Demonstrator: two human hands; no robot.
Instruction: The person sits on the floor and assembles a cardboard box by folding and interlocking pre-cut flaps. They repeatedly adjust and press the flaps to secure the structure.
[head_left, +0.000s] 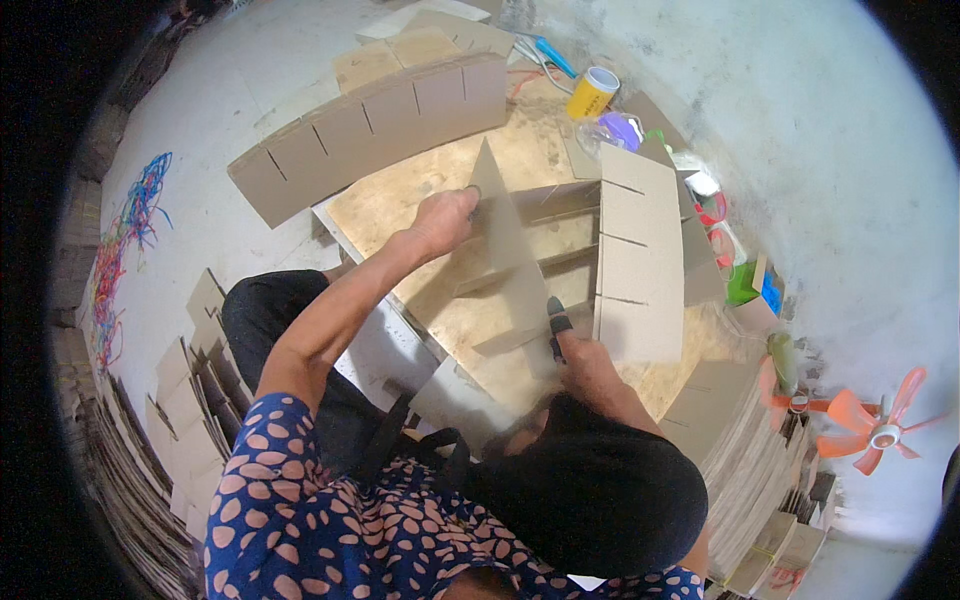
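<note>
My left hand (446, 219) grips the far part of a thin cardboard strip (514, 247), which is tilted and blurred. My right hand (591, 367), with black coverings on its fingers, holds the near end of the same strip. Just to the right, a slotted cardboard divider (641, 262) stands with its cut face turned up. Several cross strips (559, 206) run leftwards from it over the wooden board (420, 180). Whether the held strip touches them I cannot tell.
A long slotted cardboard piece (390, 109) stands along the board's far left. Beyond are a yellow tube (592, 94) and a roll of purple material (621, 131). Cardboard stacks (750, 450) rise at right and left (187, 420). An orange fan (885, 435) is at far right.
</note>
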